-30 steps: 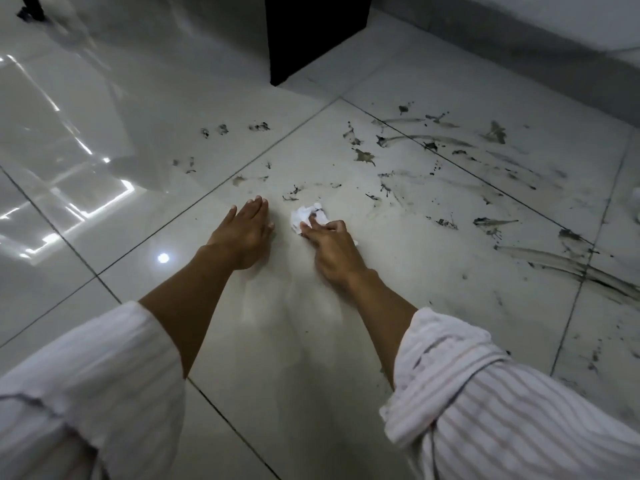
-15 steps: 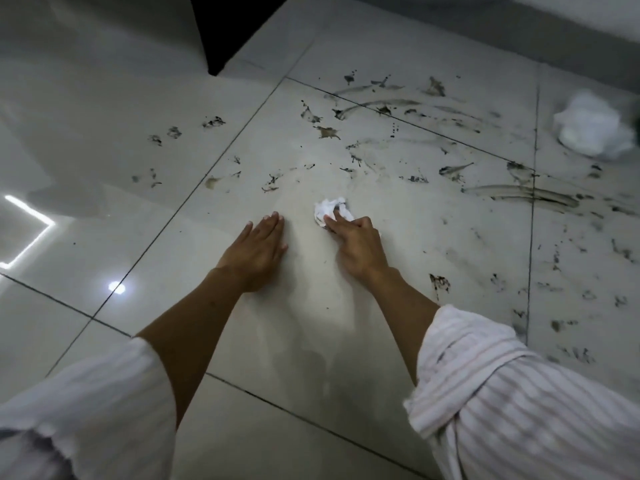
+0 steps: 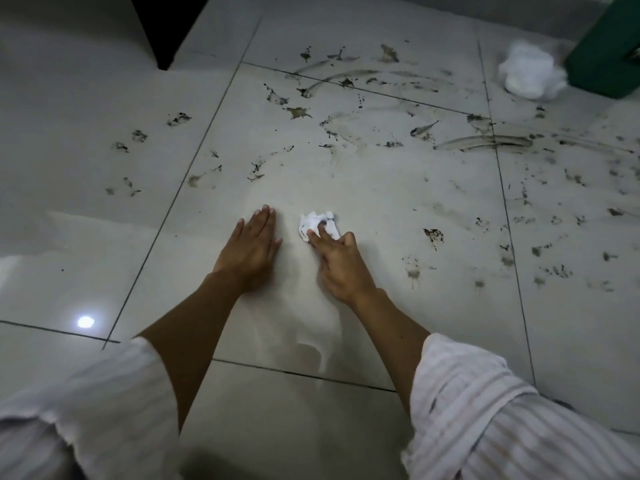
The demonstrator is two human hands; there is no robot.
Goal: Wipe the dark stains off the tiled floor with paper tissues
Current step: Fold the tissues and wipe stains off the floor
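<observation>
Your right hand [image 3: 341,263] presses a crumpled paper tissue [image 3: 318,225] onto the tiled floor [image 3: 381,209], two straight fingers laid across the wad and the others curled behind it; the tissue's far edge carries a dark smudge. Compared with half a second ago the hand and tissue sit in much the same spot on the same large tile, just beside your left hand [image 3: 252,249], which is still planted flat, fingers straight and together, palm down on the floor. A second earlier the view lay further left, with bright reflections on the glossy tiles; now only one small light reflection [image 3: 85,321] remains at the left. The view has swung right and pulled back, so more of the dirty area shows: the dark stains [image 3: 433,234] spread in front of and to the right of the tissue, with long curved smears [image 3: 485,143] further off. The white wad of tissues [image 3: 531,75] at the upper right, cut by the edge half a second ago, is now fully in sight, and a green object [image 3: 606,46] has come into view touching it. The tile patch directly under and behind your hands looks paler than the soiled area around it. Your striped sleeves [image 3: 485,410] are pushed up above the forearms.
</observation>
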